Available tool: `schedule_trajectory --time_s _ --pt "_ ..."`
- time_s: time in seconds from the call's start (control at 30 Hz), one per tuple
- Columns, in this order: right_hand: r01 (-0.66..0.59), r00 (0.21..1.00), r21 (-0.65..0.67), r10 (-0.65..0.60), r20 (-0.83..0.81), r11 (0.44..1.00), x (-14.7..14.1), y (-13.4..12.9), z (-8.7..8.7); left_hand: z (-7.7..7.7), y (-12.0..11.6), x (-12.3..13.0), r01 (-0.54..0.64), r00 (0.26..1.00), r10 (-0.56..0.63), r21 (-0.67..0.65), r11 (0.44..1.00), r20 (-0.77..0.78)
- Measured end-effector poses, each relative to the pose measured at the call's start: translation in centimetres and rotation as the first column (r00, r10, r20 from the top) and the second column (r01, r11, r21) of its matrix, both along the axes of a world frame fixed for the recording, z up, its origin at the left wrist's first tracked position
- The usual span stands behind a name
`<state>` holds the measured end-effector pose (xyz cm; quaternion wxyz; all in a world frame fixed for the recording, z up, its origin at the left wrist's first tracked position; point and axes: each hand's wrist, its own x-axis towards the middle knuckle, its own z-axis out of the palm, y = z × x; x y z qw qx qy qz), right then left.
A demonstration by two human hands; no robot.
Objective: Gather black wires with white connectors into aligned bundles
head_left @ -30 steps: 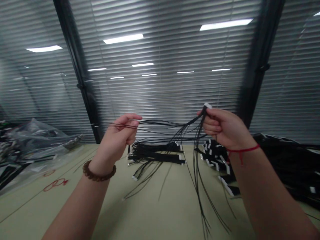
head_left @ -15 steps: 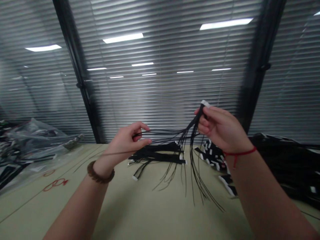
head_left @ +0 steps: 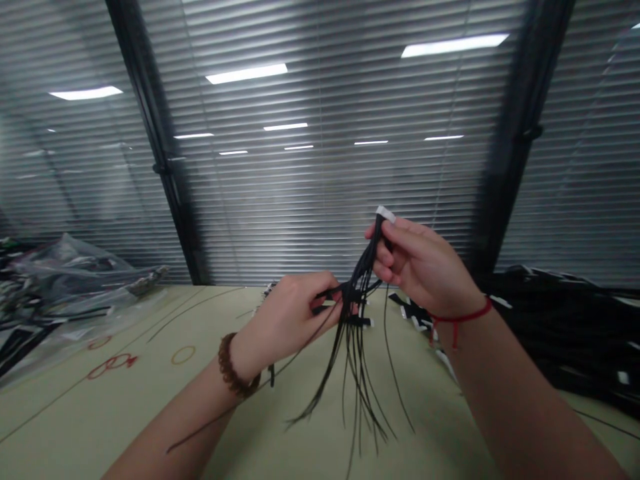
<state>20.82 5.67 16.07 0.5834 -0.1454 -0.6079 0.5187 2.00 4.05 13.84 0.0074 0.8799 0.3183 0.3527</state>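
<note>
In the head view, the right hand (head_left: 425,263) is clamping its grip on the wire bundle (head_left: 367,259) just below the white connector (head_left: 384,214), and the strands are hanging above the table (head_left: 280,460). The left hand (head_left: 293,317) is curling its fingers about some strands; whether it is pinching them, I cannot tell. Good handling is probably calling for steady support near the connector while the left is parting strands gently, without tugging. Leftward, a clear plastic bag (head_left: 75,257) is lying on the table, seemingly holding dark and pale pieces too blurred to name.
</note>
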Motion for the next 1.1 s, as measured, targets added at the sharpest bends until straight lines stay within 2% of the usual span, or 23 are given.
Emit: schedule_trajectory --time_s 0.07,0.13,0.23,0.27,0.3,0.33,0.4,0.43,0.47,0.5,0.57,0.67,0.77,0.83,0.9,0.93,1.03,1.1 --pt "-0.005 1.0 0.007 0.005 0.004 1.0 0.0 0.0 -0.1 -0.1 0.0 -0.1 0.038 0.998 -0.036 -0.043 0.998 0.056" --pt "-0.005 1.0 0.013 0.005 0.005 1.0 0.0 0.0 -0.2 -0.2 0.2 0.0 0.126 0.98 -0.095 -0.173 0.977 0.177" --pt "0.006 1.0 0.025 -0.006 -0.008 1.0 -0.1 0.0 -0.2 -0.5 0.5 0.1 0.263 0.931 -0.143 -0.346 0.901 0.337" --pt "0.014 1.0 0.03 -0.014 -0.013 0.999 -0.1 0.0 -0.1 -0.5 0.7 0.1 0.319 0.907 -0.152 -0.407 0.856 0.393" --pt "0.026 0.999 0.033 -0.026 -0.02 0.999 -0.1 0.1 -0.1 -0.4 0.8 0.1 0.397 0.871 -0.157 -0.476 0.785 0.466" --pt "0.044 0.999 0.037 -0.043 -0.028 0.998 -0.1 0.2 -0.1 -0.3 0.8 0.1 0.501 0.812 -0.148 -0.544 0.673 0.564" --pt "0.094 0.995 0.042 -0.092 -0.042 0.995 -0.2 0.4 -0.2 0.1 0.8 0.0 0.712 0.659 -0.072 -0.589 0.383 0.749" --pt "0.125 0.991 0.045 -0.123 -0.05 0.991 -0.2 0.6 -0.3 0.3 0.8 -0.1 0.778 0.594 -0.02 -0.568 0.268 0.804" --pt "0.159 0.986 0.05 -0.156 -0.057 0.986 -0.2 0.8 -0.4 0.5 0.7 -0.2 0.812 0.555 0.016 -0.546 0.208 0.832" --pt "0.196 0.979 0.056 -0.193 -0.063 0.979 -0.2 1.0 -0.5 0.6 0.5 -0.4 0.827 0.534 0.041 -0.532 0.181 0.844" --pt "0.268 0.962 0.072 -0.263 -0.07 0.961 -0.3 1.4 -0.6 0.9 0.4 -0.6 0.834 0.521 0.065 -0.524 0.175 0.851" --pt "0.328 0.945 0.096 -0.324 -0.05 0.94 -0.3 1.7 -0.9 1.2 0.3 -1.1 0.835 0.503 0.06 -0.503 0.223 0.862" --pt "0.31 0.949 0.101 -0.314 0.015 0.945 -0.2 1.5 -0.9 1.4 0.5 -1.7 0.829 0.499 0.032 -0.488 0.275 0.866" --pt "0.287 0.955 0.101 -0.293 0.051 0.953 -0.2 1.2 -0.8 1.3 0.6 -1.8 0.813 0.523 0.017 -0.504 0.291 0.852" --pt "0.266 0.959 0.102 -0.274 0.075 0.959 -0.3 0.9 -0.8 1.2 0.5 -1.7 0.797 0.536 0.001 -0.506 0.33 0.844" --pt "0.255 0.961 0.104 -0.264 0.088 0.961 -0.4 0.9 -0.8 1.0 0.5 -1.6 0.79 0.531 -0.02 -0.487 0.373 0.847" --pt "0.209 0.963 0.107 -0.223 0.149 0.972 -1.1 0.7 -1.0 0.3 0.5 -0.8 0.733 0.548 -0.132 -0.398 0.551 0.826" --pt "0.17 0.959 0.109 -0.19 0.209 0.979 -1.7 0.6 -1.2 -0.1 0.6 -0.1 0.685 0.586 -0.171 -0.373 0.626 0.792"
